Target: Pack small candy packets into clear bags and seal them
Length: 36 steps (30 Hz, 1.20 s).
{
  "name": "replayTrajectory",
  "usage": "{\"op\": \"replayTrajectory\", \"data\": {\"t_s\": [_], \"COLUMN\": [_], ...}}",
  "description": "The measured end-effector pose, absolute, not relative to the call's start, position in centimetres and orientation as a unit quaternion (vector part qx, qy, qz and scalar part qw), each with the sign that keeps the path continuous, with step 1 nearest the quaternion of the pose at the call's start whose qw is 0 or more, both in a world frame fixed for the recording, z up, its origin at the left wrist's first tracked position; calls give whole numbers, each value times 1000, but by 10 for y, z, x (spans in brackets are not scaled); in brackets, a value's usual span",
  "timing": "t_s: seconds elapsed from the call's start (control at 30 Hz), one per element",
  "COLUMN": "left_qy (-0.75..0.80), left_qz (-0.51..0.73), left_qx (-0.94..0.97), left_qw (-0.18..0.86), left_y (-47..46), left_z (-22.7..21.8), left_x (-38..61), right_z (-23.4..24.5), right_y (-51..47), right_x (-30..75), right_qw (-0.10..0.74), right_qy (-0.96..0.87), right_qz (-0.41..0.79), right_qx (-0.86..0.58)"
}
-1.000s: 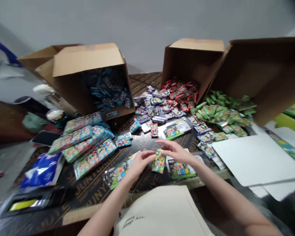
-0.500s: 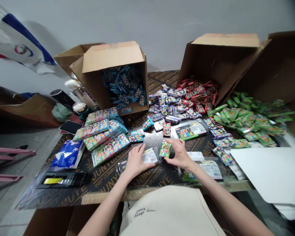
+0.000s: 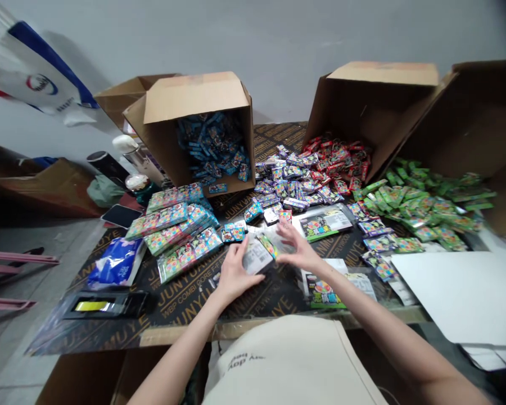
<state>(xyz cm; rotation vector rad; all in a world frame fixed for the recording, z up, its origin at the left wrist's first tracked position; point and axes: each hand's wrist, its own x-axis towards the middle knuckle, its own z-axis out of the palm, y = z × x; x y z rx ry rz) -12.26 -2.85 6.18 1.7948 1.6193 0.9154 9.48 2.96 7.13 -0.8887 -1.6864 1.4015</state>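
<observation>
Both my hands are raised over the middle of the black plywood table (image 3: 185,304). My left hand (image 3: 236,270) and my right hand (image 3: 297,250) hold a clear plastic bag (image 3: 257,254) with a white label. A small colourful packet (image 3: 266,246) lies against the bag, apparently inside its mouth. Stacked multicoloured packets (image 3: 175,239) lie to my left. Another clear sleeve with a printed card (image 3: 322,222) lies just beyond my right hand.
Tipped cardboard boxes (image 3: 206,107) (image 3: 373,107) spill blue packets (image 3: 213,149), with purple (image 3: 287,185), red (image 3: 337,160) and green packets (image 3: 421,202) heaped nearby. A white board (image 3: 455,292) lies at right. A blue-and-white pack (image 3: 116,261) sits at the front left.
The bag has risen from the table into both hands, and the small packet now sits against it. The view has swung since the oldest frame, moving the boxes and heaps within the picture.
</observation>
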Motion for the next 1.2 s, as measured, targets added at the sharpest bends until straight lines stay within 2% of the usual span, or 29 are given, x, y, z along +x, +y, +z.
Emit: {"op": "replayTrajectory", "data": {"t_s": [0.1, 0.27, 0.47, 0.6, 0.7, 0.9, 1.07, 1.2], "left_qy": [614, 516, 442, 459, 462, 469, 469, 497], "left_qz": [482, 640, 682, 613, 565, 563, 559, 564], "left_qx": [529, 347, 132, 89, 113, 202, 258, 442], "left_qw": [333, 451, 567, 637, 674, 650, 633, 490], "left_y": [-18, -23, -34, -24, -15, -6, -8, -15], "left_z": [63, 57, 67, 78, 86, 100, 100, 99], "left_x": [-109, -71, -50, -59, -68, -82, -77, -74], "right_z": [81, 89, 96, 99, 98, 86, 80, 79], "right_y": [32, 28, 17, 10, 10, 10, 13, 13], "right_x": [71, 40, 42, 54, 64, 75, 80, 82], "right_qw": [505, 585, 539, 546, 511, 453, 441, 468], "right_qy": [-440, -257, -302, -267, -212, -253, -229, -281], "right_qz": [605, 607, 662, 691, 738, 762, 763, 719], "right_qx": [-431, -472, -424, -391, -386, -387, -414, -430]}}
